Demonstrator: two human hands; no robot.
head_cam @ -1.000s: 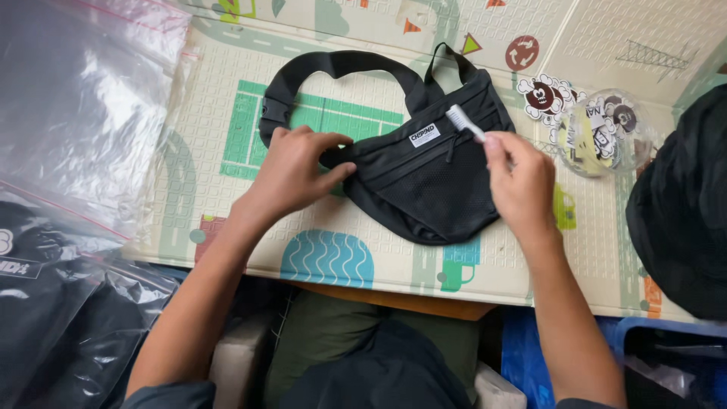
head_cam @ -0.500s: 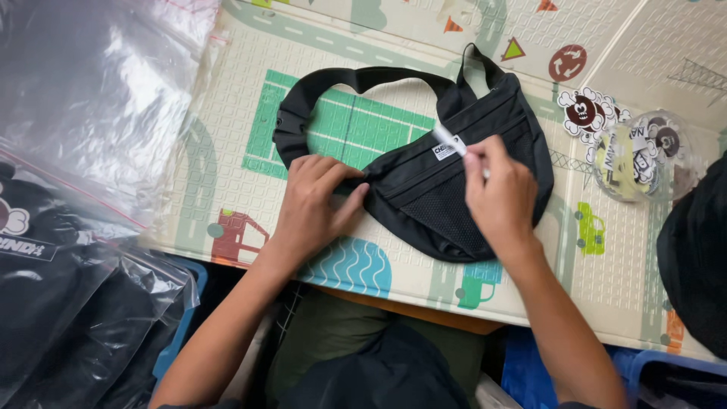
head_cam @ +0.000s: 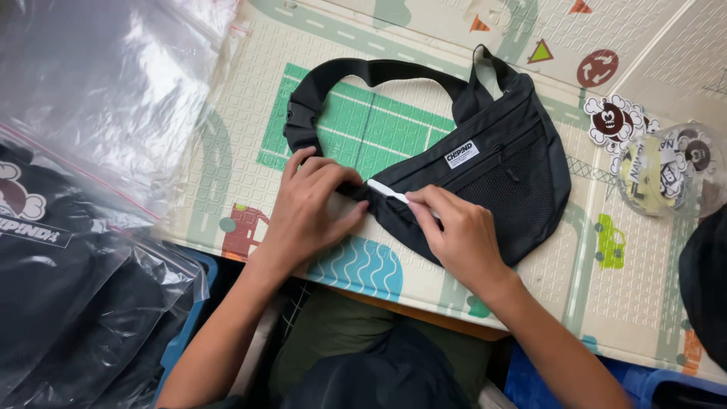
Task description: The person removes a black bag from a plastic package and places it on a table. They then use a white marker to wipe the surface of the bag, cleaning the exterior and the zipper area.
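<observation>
1. Black waist bag [head_cam: 492, 182] lies flat on a play mat [head_cam: 227, 174] printed with roads, near the person's edge of it.
2. Left hand [head_cam: 314, 208] presses on the bag's left end, fingers curled, grip pinching the fabric there.
3. Right hand [head_cam: 454, 231] rests on the bag's lower front, grip clenched around a white zipper pull [head_cam: 388, 191] that lies just between both hands.
4. Bag strap [head_cam: 363, 76] loops up over the mat's green patch.
5. White label [head_cam: 461, 154] sits on the bag's front, above the mesh pocket [head_cam: 507, 182].
6. Clear plastic bags [head_cam: 98, 91] pile up at left; stickers [head_cam: 613, 121] and a clear tub [head_cam: 666, 170] at right, well apart from the hands.
</observation>
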